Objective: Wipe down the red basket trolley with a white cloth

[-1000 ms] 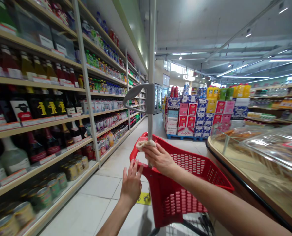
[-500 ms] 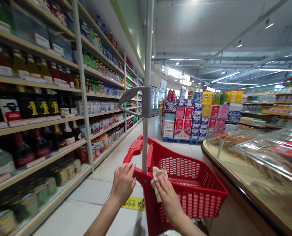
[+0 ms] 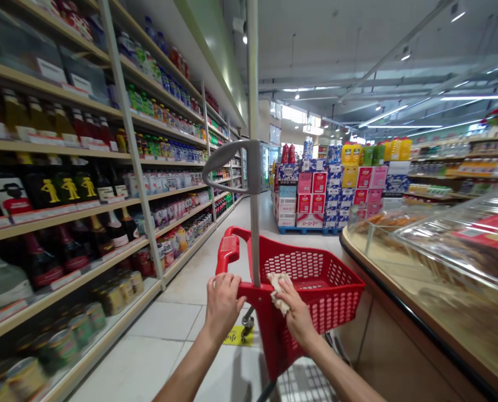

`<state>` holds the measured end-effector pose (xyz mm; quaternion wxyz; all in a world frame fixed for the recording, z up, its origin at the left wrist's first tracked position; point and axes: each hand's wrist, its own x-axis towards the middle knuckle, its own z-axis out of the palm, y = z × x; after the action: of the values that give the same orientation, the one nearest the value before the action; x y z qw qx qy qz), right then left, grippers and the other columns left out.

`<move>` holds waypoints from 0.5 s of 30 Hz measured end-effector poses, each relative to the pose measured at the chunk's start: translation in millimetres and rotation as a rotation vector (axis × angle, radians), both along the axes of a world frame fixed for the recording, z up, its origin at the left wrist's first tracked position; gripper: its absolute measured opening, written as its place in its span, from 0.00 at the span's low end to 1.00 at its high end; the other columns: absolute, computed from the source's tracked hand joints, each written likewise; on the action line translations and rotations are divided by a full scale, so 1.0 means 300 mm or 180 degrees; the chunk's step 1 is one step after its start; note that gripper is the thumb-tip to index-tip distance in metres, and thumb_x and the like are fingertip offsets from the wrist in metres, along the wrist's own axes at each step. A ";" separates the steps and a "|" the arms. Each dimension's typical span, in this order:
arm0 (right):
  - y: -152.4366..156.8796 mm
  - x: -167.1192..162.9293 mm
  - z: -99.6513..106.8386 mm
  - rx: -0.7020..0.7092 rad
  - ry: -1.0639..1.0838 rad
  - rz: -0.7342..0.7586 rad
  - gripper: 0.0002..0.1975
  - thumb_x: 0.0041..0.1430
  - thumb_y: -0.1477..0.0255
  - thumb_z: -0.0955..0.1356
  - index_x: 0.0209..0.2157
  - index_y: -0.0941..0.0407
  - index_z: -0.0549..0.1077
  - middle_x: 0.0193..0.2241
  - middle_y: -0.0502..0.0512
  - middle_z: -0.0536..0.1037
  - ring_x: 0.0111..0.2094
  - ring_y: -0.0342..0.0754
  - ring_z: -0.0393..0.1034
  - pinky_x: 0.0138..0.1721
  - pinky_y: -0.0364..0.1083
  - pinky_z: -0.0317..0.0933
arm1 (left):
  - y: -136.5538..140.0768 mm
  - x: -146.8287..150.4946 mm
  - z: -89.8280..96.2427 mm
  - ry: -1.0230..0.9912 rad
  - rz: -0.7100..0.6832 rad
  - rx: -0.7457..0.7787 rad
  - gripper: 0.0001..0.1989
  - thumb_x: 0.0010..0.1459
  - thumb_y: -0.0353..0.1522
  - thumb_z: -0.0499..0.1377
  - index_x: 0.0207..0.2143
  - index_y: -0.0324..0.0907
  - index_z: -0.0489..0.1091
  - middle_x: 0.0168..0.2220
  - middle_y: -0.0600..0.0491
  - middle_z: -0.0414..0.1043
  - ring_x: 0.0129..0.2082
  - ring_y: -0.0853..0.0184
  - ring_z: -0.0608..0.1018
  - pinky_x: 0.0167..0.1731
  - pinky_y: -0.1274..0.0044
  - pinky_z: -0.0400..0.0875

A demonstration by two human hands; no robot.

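A red plastic shopping cart stands in front of me, its perforated basket to the right and a grey pole with a grey loop handle rising from its near rim. My left hand is closed over the cart's red side rail, left of the pole. Right of the pole, my right hand presses a crumpled off-white cloth against the basket's near rim. The fingers lie over the cloth and hide part of it.
Shelves of bottles and cans run along the left. On the right is a display counter with clear-lidded food, close to the basket. Stacked boxes stand on a blue pallet ahead. A yellow floor sticker lies beside a caster.
The cart has turned and shifted, bringing its caster and lower wire rack into view. Both hands moved slightly right and stayed on it, the cloth still under my right hand.
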<state>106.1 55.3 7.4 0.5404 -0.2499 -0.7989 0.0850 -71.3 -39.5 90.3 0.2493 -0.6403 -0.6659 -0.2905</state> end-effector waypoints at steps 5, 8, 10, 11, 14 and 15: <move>-0.089 -0.001 0.085 -0.0709 0.0435 0.0284 0.26 0.47 0.84 0.58 0.46 0.52 0.69 0.50 0.53 0.67 0.54 0.48 0.57 0.55 0.55 0.50 | 0.011 0.127 -0.025 -0.0122 -0.0514 0.0110 0.11 0.45 0.28 0.56 0.35 0.41 0.65 0.33 0.51 0.68 0.37 0.61 0.67 0.45 0.64 0.59; -0.100 0.069 0.089 -0.0798 0.0486 0.0092 0.30 0.43 0.84 0.57 0.47 0.52 0.69 0.50 0.51 0.68 0.53 0.48 0.58 0.55 0.55 0.49 | 0.014 0.171 -0.021 -0.0158 -0.1112 0.0041 0.14 0.46 0.27 0.54 0.39 0.40 0.65 0.36 0.49 0.69 0.39 0.62 0.68 0.45 0.64 0.60; -0.096 0.135 0.074 -0.0768 0.0463 -0.0033 0.30 0.41 0.84 0.57 0.47 0.51 0.69 0.49 0.50 0.68 0.52 0.48 0.60 0.54 0.55 0.51 | 0.026 0.166 -0.002 -0.0103 -0.1532 -0.0117 0.16 0.49 0.30 0.53 0.43 0.41 0.65 0.41 0.48 0.69 0.43 0.62 0.68 0.49 0.63 0.58; -0.095 0.168 0.067 -0.0746 0.0445 -0.0089 0.30 0.41 0.84 0.57 0.46 0.51 0.69 0.49 0.51 0.69 0.52 0.49 0.60 0.54 0.55 0.53 | 0.038 0.154 0.011 -0.0137 -0.1555 -0.0149 0.17 0.51 0.32 0.52 0.44 0.41 0.64 0.44 0.48 0.68 0.46 0.61 0.67 0.51 0.62 0.56; -0.105 0.238 0.067 -0.0662 0.0404 -0.0166 0.28 0.42 0.83 0.57 0.46 0.52 0.70 0.47 0.52 0.70 0.50 0.49 0.62 0.52 0.55 0.55 | 0.096 0.097 0.043 -0.0607 -0.0802 -0.0152 0.19 0.55 0.37 0.48 0.48 0.43 0.62 0.52 0.47 0.62 0.54 0.58 0.60 0.53 0.56 0.49; -0.113 0.247 0.077 -0.0625 0.0404 -0.0174 0.27 0.44 0.83 0.58 0.46 0.52 0.70 0.47 0.53 0.70 0.50 0.50 0.62 0.52 0.55 0.55 | 0.119 0.082 0.048 -0.0769 -0.0527 -0.0207 0.19 0.55 0.37 0.47 0.48 0.44 0.63 0.54 0.47 0.60 0.56 0.57 0.58 0.52 0.54 0.49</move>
<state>180.2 21.4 30.5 0.5650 -0.3174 -0.7438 0.1637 -46.8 -4.0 104.6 0.1217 -0.6611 -0.6451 -0.3633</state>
